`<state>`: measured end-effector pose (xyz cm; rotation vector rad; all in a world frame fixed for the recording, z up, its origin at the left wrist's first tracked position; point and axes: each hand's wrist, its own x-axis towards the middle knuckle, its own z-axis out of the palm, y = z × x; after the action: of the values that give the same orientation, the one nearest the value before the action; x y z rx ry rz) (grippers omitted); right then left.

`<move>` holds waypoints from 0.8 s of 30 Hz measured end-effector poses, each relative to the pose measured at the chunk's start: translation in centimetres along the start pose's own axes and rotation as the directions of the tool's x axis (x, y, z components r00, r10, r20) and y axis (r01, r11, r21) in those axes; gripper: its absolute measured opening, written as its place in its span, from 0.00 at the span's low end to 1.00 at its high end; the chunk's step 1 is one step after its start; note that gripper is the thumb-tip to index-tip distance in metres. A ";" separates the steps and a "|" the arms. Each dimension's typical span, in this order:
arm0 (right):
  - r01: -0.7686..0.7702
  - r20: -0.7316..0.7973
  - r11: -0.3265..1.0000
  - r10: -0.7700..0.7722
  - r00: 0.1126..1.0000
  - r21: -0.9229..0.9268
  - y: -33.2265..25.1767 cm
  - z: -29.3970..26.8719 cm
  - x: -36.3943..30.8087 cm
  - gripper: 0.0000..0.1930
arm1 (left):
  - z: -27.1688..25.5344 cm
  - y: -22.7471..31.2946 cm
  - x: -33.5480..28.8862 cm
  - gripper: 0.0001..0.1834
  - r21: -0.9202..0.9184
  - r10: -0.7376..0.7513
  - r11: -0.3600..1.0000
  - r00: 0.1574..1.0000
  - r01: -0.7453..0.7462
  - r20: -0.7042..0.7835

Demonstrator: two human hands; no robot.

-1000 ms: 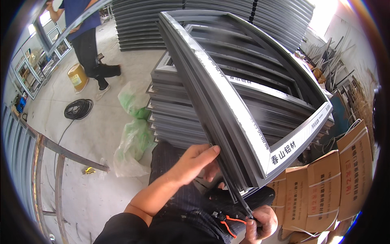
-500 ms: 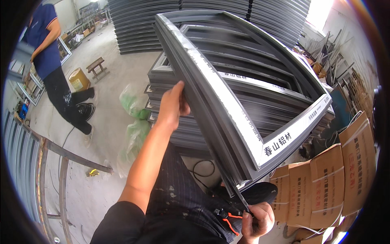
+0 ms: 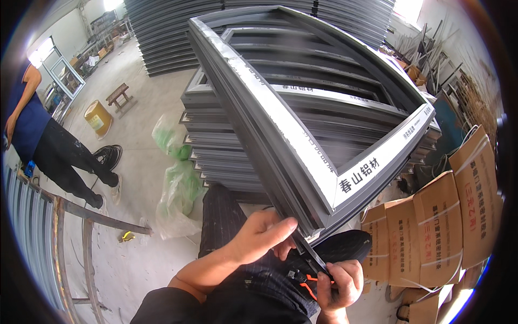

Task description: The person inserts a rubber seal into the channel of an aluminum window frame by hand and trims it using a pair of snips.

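Observation:
A dark grey window frame point(image 3: 272, 124) with white printed film on its face leans tilted before me, its near corner toward my lap. My left hand point(image 3: 259, 237) is closed round the frame's outer edge beside that corner, the thumb on top and the fingertips partly hidden below. A thin black strip point(image 3: 312, 255) runs off the corner toward my right hand point(image 3: 341, 285), which pinches its end. Pliers with orange handles point(image 3: 309, 289) lie over my lap against the right hand; I cannot tell whether its fingers touch them.
More frames point(image 3: 232, 140) are stacked beneath. Cardboard boxes point(image 3: 410, 243) stand at the right, a rusty metal rack point(image 3: 86, 213) at the left. Green-tinted plastic film point(image 3: 175, 186) and yellow-handled pliers point(image 3: 127, 236) lie on the floor. Another person point(image 3: 51, 146) stands at far left, near a bucket point(image 3: 98, 119).
My left hand has moved down along the frame's edge to the near corner. The right hand keeps pinching the strip. The view has shifted; the other person appears farther left.

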<state>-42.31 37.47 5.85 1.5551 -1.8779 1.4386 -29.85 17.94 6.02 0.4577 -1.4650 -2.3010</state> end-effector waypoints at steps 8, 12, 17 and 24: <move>0.028 0.060 1.000 -0.028 0.998 -0.012 0.0 -0.1 0.2 0.12 | 2.5 -0.8 -1.2 0.23 -0.080 -0.059 0.995 0.996 0.064 0.061; 0.140 0.179 0.985 -0.157 0.971 0.103 1.7 -1.3 3.3 0.08 | 2.5 -0.6 -1.3 0.23 -0.123 -0.091 0.988 0.994 0.097 0.054; 0.267 -0.050 0.933 -0.287 0.957 -0.241 6.9 -4.1 13.3 0.09 | 2.3 -1.6 -0.4 0.25 -0.118 0.170 0.974 0.966 -0.194 -0.193; 0.183 0.364 0.963 -0.101 0.926 -0.199 13.3 -3.4 24.5 0.23 | 5.6 -0.7 0.8 0.22 -0.135 0.239 0.937 0.873 -0.323 -0.425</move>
<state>-63.95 25.44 19.20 1.8800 -1.9855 0.8858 -33.22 22.30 7.58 0.5748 -1.0096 -1.9491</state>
